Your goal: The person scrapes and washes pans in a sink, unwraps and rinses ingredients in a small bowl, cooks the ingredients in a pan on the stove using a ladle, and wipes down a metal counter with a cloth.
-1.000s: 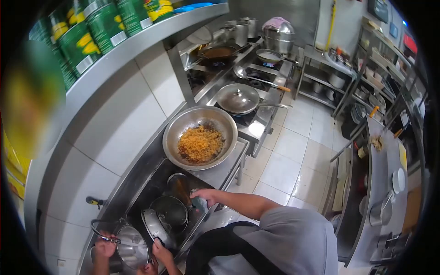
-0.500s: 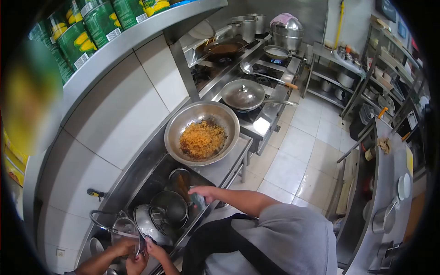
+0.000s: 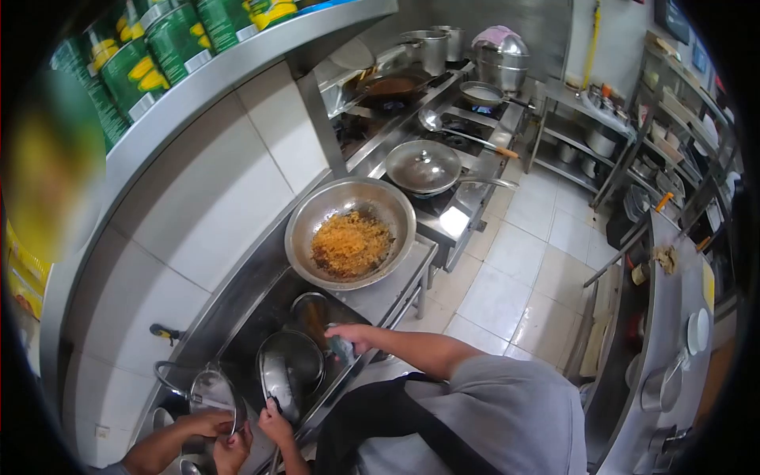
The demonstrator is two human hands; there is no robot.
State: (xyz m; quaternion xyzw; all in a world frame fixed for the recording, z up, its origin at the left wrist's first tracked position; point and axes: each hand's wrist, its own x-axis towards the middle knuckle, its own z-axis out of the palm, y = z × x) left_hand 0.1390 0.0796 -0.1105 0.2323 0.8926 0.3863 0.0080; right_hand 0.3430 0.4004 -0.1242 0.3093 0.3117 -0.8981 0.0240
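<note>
My right hand (image 3: 354, 338) is closed around a grey-green scouring pad (image 3: 341, 348) over the near edge of the sink (image 3: 253, 317). At the lower left, my left hand (image 3: 275, 425) grips a shiny metal pan (image 3: 279, 385) by its edge or handle; fingers cover the exact hold. The pan is tilted nearly edge-on. Behind it lies a dark round pan (image 3: 305, 360) in the sink, with a metal container (image 3: 310, 307) beyond. Beside my left hand, another person's hands (image 3: 220, 431) hold a round, clear-looking lid with a metal rim (image 3: 214, 390).
A large metal bowl of orange-brown crumbly food (image 3: 352, 245) stands beyond the sink. Past it are a lidded wok (image 3: 423, 168), a ladle (image 3: 467, 138) and burners. A metal shelf of green cans (image 3: 170, 51) overhangs the left. A steel counter (image 3: 673, 317) runs along the right.
My left hand has turned the metal pan from showing its rounded surface to nearly edge-on. My right hand stays in about the same place with the pad. The other person's hands shift slightly.
</note>
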